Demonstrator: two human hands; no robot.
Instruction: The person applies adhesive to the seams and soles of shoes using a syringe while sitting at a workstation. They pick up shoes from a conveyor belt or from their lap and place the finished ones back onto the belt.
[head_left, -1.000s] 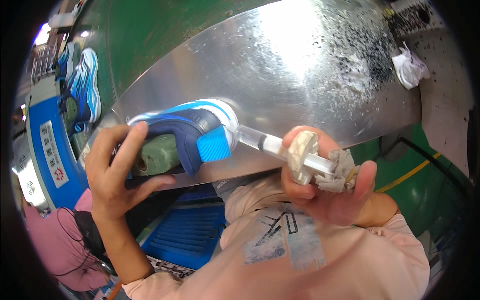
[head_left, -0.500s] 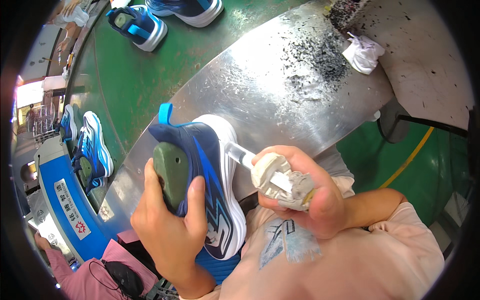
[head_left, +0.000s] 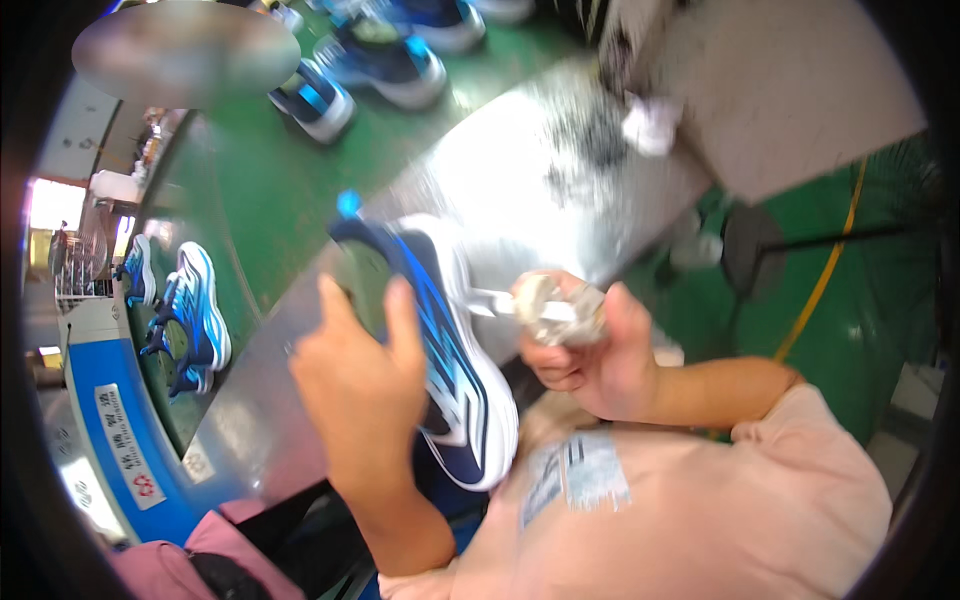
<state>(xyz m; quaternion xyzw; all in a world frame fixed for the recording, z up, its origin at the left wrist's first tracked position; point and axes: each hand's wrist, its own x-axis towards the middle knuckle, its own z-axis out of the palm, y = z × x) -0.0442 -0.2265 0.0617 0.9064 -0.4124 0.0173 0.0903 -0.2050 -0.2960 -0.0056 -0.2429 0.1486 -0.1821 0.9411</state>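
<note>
A navy running shoe [head_left: 452, 350] with blue stripes and a white sole is tilted over the metal table, its blue heel loop up. My left hand [head_left: 365, 385] is closed on the shoe at its opening, fingers and thumb around the dark green shoe last [head_left: 362, 280] inside it. In my right hand [head_left: 615, 350] is a clear-and-white stick-like tool [head_left: 492, 303] with a lumpy off-white wrapping [head_left: 555, 312], gripped between fingers and thumb. The tool's tip is at the white sole's side near the heel; blur hides whether it touches.
Under the shoe lies a metal table plate [head_left: 490, 150] with dark crumbs and a crumpled white cloth [head_left: 652, 125] at its far end. Several shoes [head_left: 385, 65] stand on the green surface [head_left: 250, 190] beyond, more [head_left: 195, 310] at left. Beside me is a person's pink sleeve [head_left: 225, 555].
The view has shifted and blurred, and more shoes show at the top. Both hands still hold the shoe and the wrapped tool, whose tip stays near the sole's heel side.
</note>
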